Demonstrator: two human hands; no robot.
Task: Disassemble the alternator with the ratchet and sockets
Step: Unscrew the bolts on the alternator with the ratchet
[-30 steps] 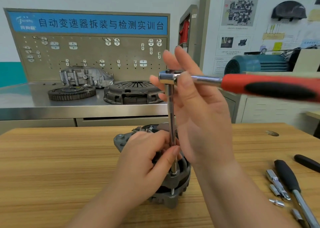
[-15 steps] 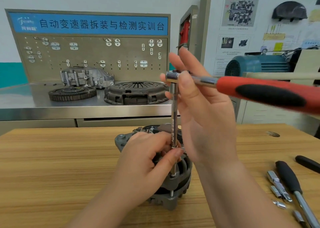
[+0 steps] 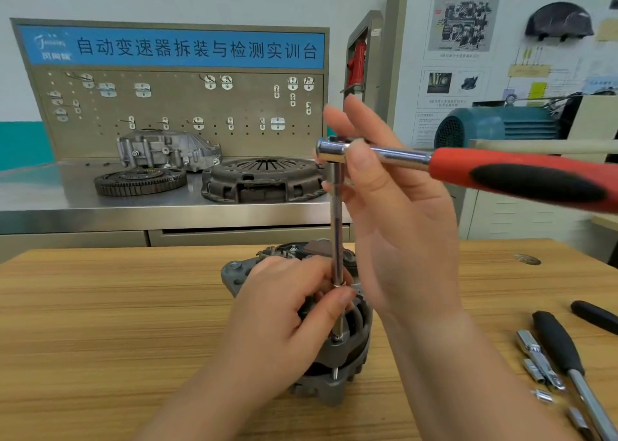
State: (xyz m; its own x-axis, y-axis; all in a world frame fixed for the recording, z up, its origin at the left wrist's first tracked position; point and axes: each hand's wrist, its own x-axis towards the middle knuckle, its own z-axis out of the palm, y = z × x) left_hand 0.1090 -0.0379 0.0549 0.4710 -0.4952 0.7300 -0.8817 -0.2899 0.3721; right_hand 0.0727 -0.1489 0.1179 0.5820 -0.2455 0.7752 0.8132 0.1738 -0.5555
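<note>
We tag the grey cast-metal alternator (image 3: 351, 357), likely heavy and rigid, at 6 o'clock on the wooden table (image 3: 100, 306), best held by its ribbed housing; left hand (image 3: 284, 313) pinches the chrome extension bar (image 3: 337, 239), right hand (image 3: 394, 226), fingers mostly straight, thumb-pinches the red-handled chrome ratchet (image 3: 501, 173) at 12 o'clock.

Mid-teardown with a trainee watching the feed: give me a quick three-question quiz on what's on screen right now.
1. True or false: the right hand holds the ratchet near its head, not by the red grip.
2. What pinches the extension bar low down, just above the alternator? A. left hand B. right hand C. nothing
3. Fill in: the loose sockets lie on the table to the alternator's ____.
Key: 1 true; 2 A; 3 right.
</note>
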